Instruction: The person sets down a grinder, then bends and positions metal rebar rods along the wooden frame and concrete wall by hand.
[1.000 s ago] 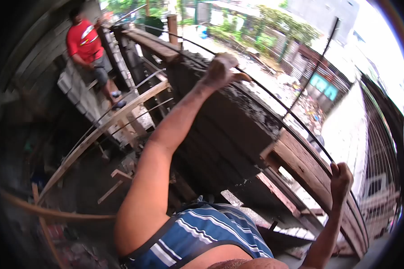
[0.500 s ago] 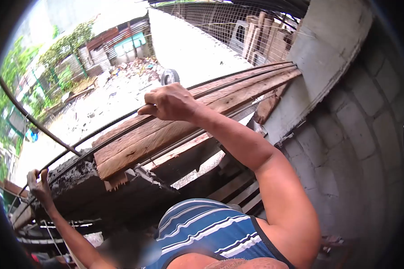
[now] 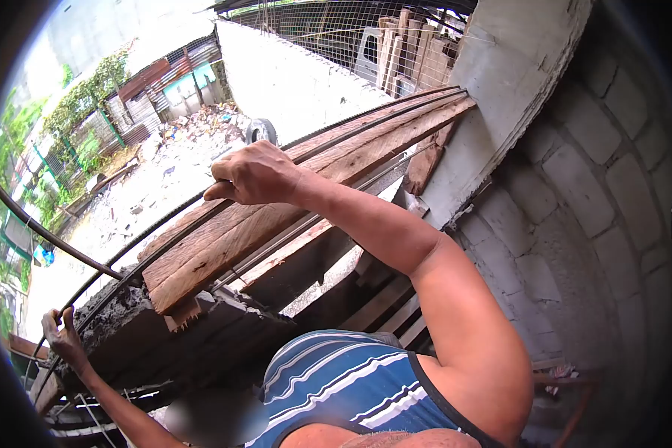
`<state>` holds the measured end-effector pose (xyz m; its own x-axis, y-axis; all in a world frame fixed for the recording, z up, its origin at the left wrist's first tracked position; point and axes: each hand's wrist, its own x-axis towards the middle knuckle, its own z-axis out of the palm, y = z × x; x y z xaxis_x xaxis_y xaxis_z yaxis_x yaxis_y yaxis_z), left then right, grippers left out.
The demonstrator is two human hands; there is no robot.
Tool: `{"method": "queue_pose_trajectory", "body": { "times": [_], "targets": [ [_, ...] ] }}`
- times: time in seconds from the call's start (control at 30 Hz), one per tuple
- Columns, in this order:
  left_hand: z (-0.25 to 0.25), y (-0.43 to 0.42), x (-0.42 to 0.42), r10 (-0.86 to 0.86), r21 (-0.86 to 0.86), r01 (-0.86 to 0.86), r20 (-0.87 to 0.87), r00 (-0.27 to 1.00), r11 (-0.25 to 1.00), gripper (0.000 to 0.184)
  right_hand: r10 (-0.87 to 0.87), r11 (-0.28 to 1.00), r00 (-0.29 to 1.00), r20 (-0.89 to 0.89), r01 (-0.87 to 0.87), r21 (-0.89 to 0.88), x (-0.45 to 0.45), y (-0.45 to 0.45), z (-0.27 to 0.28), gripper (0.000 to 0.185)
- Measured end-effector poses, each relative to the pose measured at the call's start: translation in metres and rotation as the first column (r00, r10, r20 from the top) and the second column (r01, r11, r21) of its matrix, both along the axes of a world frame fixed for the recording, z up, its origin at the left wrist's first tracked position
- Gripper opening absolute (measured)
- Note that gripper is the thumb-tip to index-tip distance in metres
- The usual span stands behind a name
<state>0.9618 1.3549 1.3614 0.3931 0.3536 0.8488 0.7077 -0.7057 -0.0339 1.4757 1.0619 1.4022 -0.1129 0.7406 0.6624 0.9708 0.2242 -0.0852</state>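
Note:
Two long dark steel rebars run diagonally beside and over a rough wooden plank point(image 3: 224, 239). My right hand point(image 3: 255, 173) is closed around the outer rebar point(image 3: 155, 230), with the thumb and curled fingers on it near the middle of the plank. Farther down to the left, my left hand point(image 3: 66, 340) pinches the same bar between thumb and fingers, past the plank's near end. The inner rebar point(image 3: 173, 246) lies along the plank close by. My right palm is hidden from view.
A broken concrete beam point(image 3: 127, 321) supports the planks' near end. A thick curved bar point(image 3: 45, 235) crosses at left. A concrete post point(image 3: 500, 97) and block wall point(image 3: 575, 194) stand right. Rubble, a tire point(image 3: 260, 131) and a white wall point(image 3: 291, 82) lie beyond.
The view has turned a little, so the planks, post and yard sit farther left. Both hands keep their hold on the bar, with little visible movement along it.

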Motion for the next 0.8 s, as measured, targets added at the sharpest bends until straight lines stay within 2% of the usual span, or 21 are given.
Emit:
{"method": "queue_pose_trajectory", "body": {
  "times": [0.17, 0.8],
  "targets": [
    [-0.0001, -0.0012, 0.0004, 0.0, -0.007, 0.0, 0.004, 1.0, 1.0, 0.038, -0.004, 0.999, 0.999, -0.048, 0.001, -0.052, 0.0013, 0.0018, -0.001, 0.046],
    [0.0018, -0.0003, -0.0006, 0.02, 0.015, -0.02, -0.032, 0.999, 1.0, 0.038, -0.001, 0.998, 0.998, -0.058, -0.003, -0.067, 0.0016, 0.0008, -0.0015, 0.044]
  ]
}}
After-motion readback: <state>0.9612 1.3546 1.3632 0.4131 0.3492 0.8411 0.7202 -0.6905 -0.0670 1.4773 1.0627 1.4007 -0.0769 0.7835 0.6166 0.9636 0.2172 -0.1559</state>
